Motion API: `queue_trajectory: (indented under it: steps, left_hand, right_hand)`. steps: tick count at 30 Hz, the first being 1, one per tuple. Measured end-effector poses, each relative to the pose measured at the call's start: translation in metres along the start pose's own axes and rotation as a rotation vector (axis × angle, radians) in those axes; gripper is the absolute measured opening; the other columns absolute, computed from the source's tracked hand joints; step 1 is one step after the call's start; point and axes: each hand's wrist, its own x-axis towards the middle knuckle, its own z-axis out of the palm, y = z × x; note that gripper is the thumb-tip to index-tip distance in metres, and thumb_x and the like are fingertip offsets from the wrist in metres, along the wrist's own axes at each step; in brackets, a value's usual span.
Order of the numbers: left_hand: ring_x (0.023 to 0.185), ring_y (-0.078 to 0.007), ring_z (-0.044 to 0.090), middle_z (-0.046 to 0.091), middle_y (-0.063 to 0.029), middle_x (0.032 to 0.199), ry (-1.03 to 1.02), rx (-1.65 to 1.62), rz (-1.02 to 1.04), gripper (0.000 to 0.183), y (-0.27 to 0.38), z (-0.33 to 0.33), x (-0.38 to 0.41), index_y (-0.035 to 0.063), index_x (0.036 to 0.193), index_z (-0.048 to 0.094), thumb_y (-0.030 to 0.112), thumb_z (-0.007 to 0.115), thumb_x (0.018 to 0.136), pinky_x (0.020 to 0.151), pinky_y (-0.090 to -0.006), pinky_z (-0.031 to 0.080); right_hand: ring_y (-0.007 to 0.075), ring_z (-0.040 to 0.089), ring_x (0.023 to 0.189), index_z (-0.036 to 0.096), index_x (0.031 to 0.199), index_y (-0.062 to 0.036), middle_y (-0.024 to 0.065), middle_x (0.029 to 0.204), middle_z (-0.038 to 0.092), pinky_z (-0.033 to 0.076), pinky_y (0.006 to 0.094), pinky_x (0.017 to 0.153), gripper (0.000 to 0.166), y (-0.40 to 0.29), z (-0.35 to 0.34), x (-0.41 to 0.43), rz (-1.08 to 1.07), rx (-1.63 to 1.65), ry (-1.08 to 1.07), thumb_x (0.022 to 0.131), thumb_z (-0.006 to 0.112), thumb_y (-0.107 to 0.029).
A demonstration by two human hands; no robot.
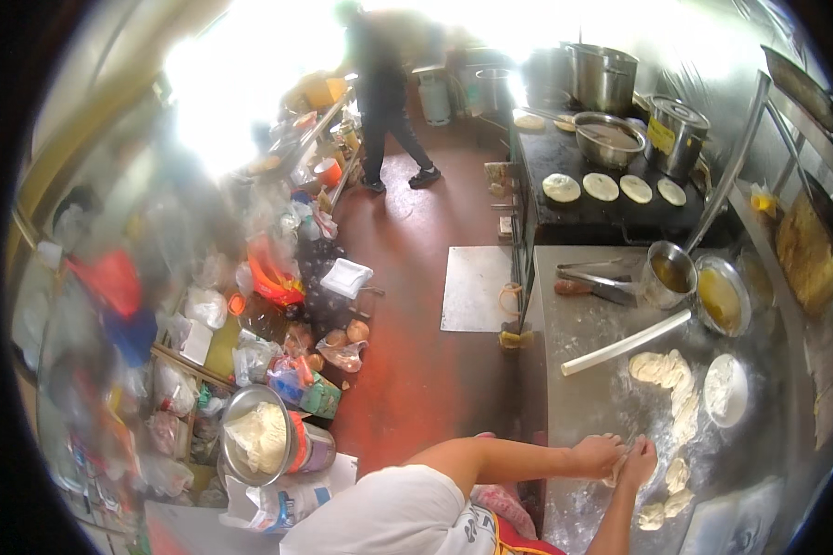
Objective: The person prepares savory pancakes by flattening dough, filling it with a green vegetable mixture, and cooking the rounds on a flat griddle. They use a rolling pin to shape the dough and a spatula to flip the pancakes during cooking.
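My left hand (598, 456) and my right hand (640, 460) meet over the floured steel counter (562, 416), fingers closed on a small piece of dough (619, 469) between them. Small dough lumps (677, 476) lie just right of my right hand. Beyond them a long twisted strip of dough (682, 395) rests on flour, beside a white oval bowl of flour (725, 390). Farther up is a pale rolling pin (625, 343). Near the counter's far end are metal tongs (597, 263), a scraper with a wooden handle (573, 286), a steel pot of oil (670, 274) and an oval oil dish (719, 298).
Flat dough rounds (600, 186) lie on a black griddle (548, 216) with a steel bowl (609, 139) and lidded pot (677, 135). A person (389, 104) stands in the aisle. At left are a basin of dough (257, 437) and crowded shelves of bags (205, 309).
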Motion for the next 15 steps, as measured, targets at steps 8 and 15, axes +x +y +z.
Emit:
queue_trajectory:
  steps: [8,15]
  left_hand:
    - [0.087,-0.0325,0.057,0.055,-0.0128,0.087,0.05,-0.058,0.083,0.02,0.006,-0.024,-0.004,0.0085,0.079,0.058,0.021,0.07,0.068,0.07,-0.0433,0.049]
    - [0.085,-0.0352,0.057,0.056,-0.0124,0.087,-0.135,-0.116,0.162,0.021,0.004,-0.009,-0.011,0.009,0.085,0.061,0.021,0.069,0.069,0.071,-0.045,0.048]
  right_hand:
    - [0.0281,0.057,0.069,0.063,0.085,-0.004,0.0132,0.075,0.061,0.043,0.0382,0.062,0.023,-0.011,0.001,-0.007,-0.181,-0.248,0.076,0.091,0.05,-0.021]
    - [0.0339,0.056,0.063,0.063,0.084,-0.0023,0.0145,0.075,0.063,0.043,0.0424,0.06,0.028,-0.013,-0.005,-0.01,-0.55,-0.317,0.226,0.092,0.05,-0.025]
